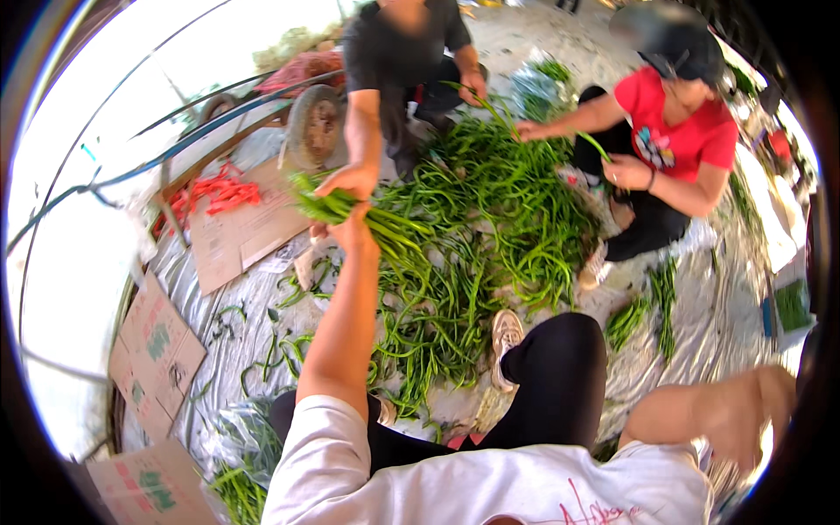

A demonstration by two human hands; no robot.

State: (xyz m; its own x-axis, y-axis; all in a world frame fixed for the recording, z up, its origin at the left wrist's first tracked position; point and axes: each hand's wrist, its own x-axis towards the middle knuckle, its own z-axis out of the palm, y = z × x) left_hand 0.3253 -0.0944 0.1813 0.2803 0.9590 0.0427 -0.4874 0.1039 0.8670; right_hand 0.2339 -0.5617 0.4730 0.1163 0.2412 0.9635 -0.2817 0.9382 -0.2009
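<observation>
My left arm reaches forward, and my left hand (350,229) is closed around a bunch of long green beans (398,229). Just above it, the hand (348,181) of a person in a dark shirt is on the same bunch. A large heap of loose long green beans (534,210) spreads over the ground sheet in front of my feet. My right arm (682,416) is bent out to the right side; its hand is blurred near the picture's edge, and the fingers cannot be made out.
A person in a red top (691,131) squats at the right, holding bean strands. Small bean bundles (663,306) lie nearby. Flattened cardboard (157,341), a cart wheel (316,122), red netting (229,188) and a clear bag of greens (249,433) are at the left.
</observation>
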